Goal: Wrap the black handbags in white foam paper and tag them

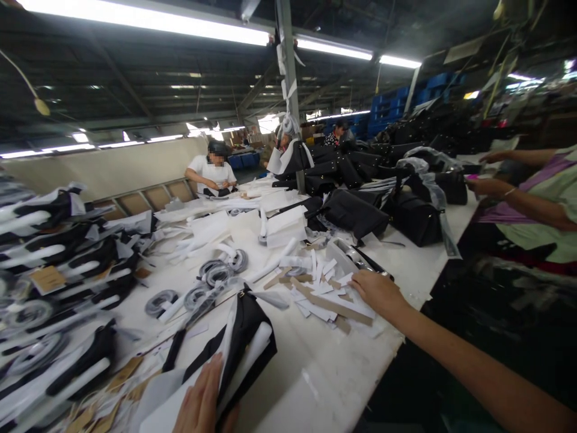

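Black bag point(246, 322) lay on the bench point(311, 361) before you; long axis pointed away, slightly rightward | your left hand point(202, 394) lay against it, grip indeterminable | your right hand point(376, 291) was at loose strips point(322, 296), closure indeterminable.

Right hand point(379, 293) forward, left hand point(202, 394) low

long white fluorescent tubes point(153, 23) are glowing overhead — a slim grey metal post point(286, 36) is standing left of stacked blue plastic crates point(382, 113).
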A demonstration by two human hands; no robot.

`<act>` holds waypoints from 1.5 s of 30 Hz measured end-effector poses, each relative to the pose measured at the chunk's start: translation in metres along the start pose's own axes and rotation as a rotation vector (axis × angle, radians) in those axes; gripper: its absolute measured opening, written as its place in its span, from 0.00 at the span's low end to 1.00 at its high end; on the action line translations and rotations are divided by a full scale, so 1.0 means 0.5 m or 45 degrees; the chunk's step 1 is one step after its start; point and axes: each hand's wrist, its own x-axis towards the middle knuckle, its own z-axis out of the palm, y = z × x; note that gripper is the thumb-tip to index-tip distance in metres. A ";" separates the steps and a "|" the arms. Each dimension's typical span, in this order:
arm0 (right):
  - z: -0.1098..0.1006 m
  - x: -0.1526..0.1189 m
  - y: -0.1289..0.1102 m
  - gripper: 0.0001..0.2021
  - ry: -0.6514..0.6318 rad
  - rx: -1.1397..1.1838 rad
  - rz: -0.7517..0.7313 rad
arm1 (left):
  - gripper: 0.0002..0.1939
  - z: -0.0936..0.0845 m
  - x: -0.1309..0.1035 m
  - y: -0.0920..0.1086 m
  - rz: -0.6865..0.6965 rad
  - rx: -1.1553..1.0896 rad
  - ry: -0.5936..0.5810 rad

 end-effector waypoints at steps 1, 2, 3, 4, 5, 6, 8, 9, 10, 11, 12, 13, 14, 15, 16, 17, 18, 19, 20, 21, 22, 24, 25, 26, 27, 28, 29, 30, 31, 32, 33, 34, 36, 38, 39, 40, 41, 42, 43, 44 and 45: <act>0.007 -0.002 -0.009 0.13 -0.011 -0.021 0.065 | 0.39 -0.003 0.003 0.004 0.014 0.003 0.017; 0.015 -0.003 -0.015 0.12 -0.029 -0.035 0.122 | 0.39 -0.005 0.005 0.008 0.024 0.005 0.028; 0.022 -0.001 -0.019 0.12 -0.051 -0.041 0.167 | 0.39 -0.007 0.007 0.011 0.026 0.006 0.037; 0.029 0.001 -0.022 0.12 -0.073 -0.039 0.201 | 0.39 -0.009 0.009 0.014 0.018 0.002 0.039; 0.035 0.004 -0.024 0.11 -0.093 -0.031 0.224 | 0.39 -0.010 0.010 0.017 0.006 -0.004 0.039; 0.041 0.007 -0.024 0.10 -0.109 -0.018 0.240 | 0.39 -0.011 0.010 0.019 -0.011 -0.012 0.038; 0.048 0.012 -0.022 0.08 -0.132 0.012 0.264 | 0.39 -0.013 0.009 0.025 -0.052 -0.037 0.034; 0.050 0.014 -0.021 0.07 -0.139 0.024 0.274 | 0.38 -0.014 0.009 0.028 -0.076 -0.052 0.029; 0.049 0.015 -0.020 0.07 -0.143 0.031 0.281 | 0.38 -0.015 0.008 0.031 -0.102 -0.065 0.023; 0.047 0.015 -0.020 0.07 -0.139 0.032 0.284 | 0.38 -0.017 0.008 0.034 -0.130 -0.077 0.013; 0.043 0.016 -0.020 0.07 -0.124 0.026 0.281 | 0.38 -0.019 0.009 0.037 -0.149 -0.090 0.006; 0.038 0.015 -0.021 0.08 -0.097 0.011 0.275 | 0.37 -0.021 0.010 0.040 -0.161 -0.101 0.005; 0.031 0.015 -0.022 0.08 -0.057 -0.009 0.266 | 0.37 -0.023 0.012 0.044 -0.176 -0.109 0.010; 0.022 0.015 -0.024 0.09 -0.006 -0.033 0.256 | 0.37 -0.026 0.014 0.047 -0.197 -0.114 0.020; 0.011 0.016 -0.027 0.11 0.052 -0.058 0.244 | 0.37 -0.028 0.016 0.050 -0.216 -0.117 0.026; -0.002 0.018 -0.030 0.12 0.114 -0.081 0.228 | 0.37 -0.031 0.017 0.052 -0.235 -0.121 0.026; -0.016 0.022 -0.034 0.12 0.180 -0.101 0.207 | 0.37 -0.034 0.019 0.054 -0.245 -0.126 0.028; -0.031 0.026 -0.038 0.13 0.251 -0.116 0.185 | 0.37 -0.036 0.020 0.056 -0.245 -0.134 0.023; -0.048 0.031 -0.042 0.13 0.325 -0.128 0.161 | 0.38 -0.038 0.021 0.057 -0.239 -0.140 0.020; -0.066 0.036 -0.047 0.13 0.403 -0.135 0.139 | 0.38 -0.040 0.021 0.059 -0.232 -0.144 0.023; -0.084 0.041 -0.052 0.13 0.481 -0.134 0.116 | 0.38 -0.042 0.021 0.060 -0.235 -0.142 0.029; -0.119 0.045 -0.068 0.13 0.621 -0.110 0.052 | 0.38 -0.043 0.021 0.062 -0.264 -0.132 0.044; -0.134 0.042 -0.080 0.12 0.674 -0.087 0.004 | 0.38 -0.044 0.021 0.064 -0.280 -0.130 0.049; -0.146 0.034 -0.094 0.12 0.714 -0.061 -0.056 | 0.38 -0.044 0.021 0.065 -0.288 -0.133 0.051; -0.153 0.023 -0.110 0.12 0.739 -0.040 -0.122 | 0.38 -0.044 0.021 0.066 -0.295 -0.139 0.049; -0.156 0.006 -0.129 0.11 0.750 -0.004 -0.203 | 0.38 -0.044 0.021 0.068 -0.298 -0.146 0.048; -0.154 -0.014 -0.149 0.10 0.741 0.053 -0.296 | 0.38 -0.044 0.022 0.069 -0.297 -0.152 0.048; -0.147 -0.038 -0.171 0.09 0.707 0.127 -0.394 | 0.38 -0.045 0.022 0.070 -0.295 -0.154 0.052; -0.134 -0.065 -0.192 0.08 0.640 0.218 -0.495 | 0.38 -0.046 0.022 0.072 -0.294 -0.153 0.058; -0.116 -0.094 -0.213 0.08 0.538 0.309 -0.587 | 0.38 -0.048 0.022 0.074 -0.294 -0.149 0.063; -0.094 -0.124 -0.232 0.08 0.409 0.379 -0.654 | 0.37 -0.051 0.023 0.076 -0.298 -0.147 0.065; -0.070 -0.153 -0.249 0.08 0.267 0.421 -0.696 | 0.38 -0.054 0.024 0.078 -0.309 -0.146 0.061; -0.021 -0.207 -0.275 0.07 0.018 0.424 -0.695 | 0.38 -0.060 0.027 0.082 -0.334 -0.152 0.050; 0.016 -0.248 -0.289 0.05 -0.199 0.406 -0.654 | 0.39 -0.066 0.029 0.085 -0.353 -0.161 0.050; 0.028 -0.261 -0.292 0.06 -0.282 0.408 -0.621 | 0.39 -0.069 0.030 0.086 -0.357 -0.167 0.052; 0.036 -0.268 -0.292 0.09 -0.335 0.424 -0.579 | 0.40 -0.071 0.030 0.087 -0.360 -0.171 0.050; 0.041 -0.269 -0.291 0.11 -0.342 0.454 -0.524 | 0.40 -0.073 0.030 0.088 -0.361 -0.175 0.048; 0.044 -0.263 -0.288 0.14 -0.299 0.496 -0.464 | 0.41 -0.075 0.030 0.089 -0.364 -0.178 0.042; 0.048 -0.252 -0.284 0.15 -0.217 0.544 -0.408 | 0.41 -0.076 0.031 0.090 -0.365 -0.179 0.035; 0.054 -0.237 -0.280 0.17 -0.118 0.584 -0.363 | 0.42 -0.077 0.031 0.091 -0.367 -0.178 0.030; 0.063 -0.220 -0.277 0.18 -0.022 0.612 -0.329 | 0.42 -0.078 0.031 0.092 -0.370 -0.176 0.028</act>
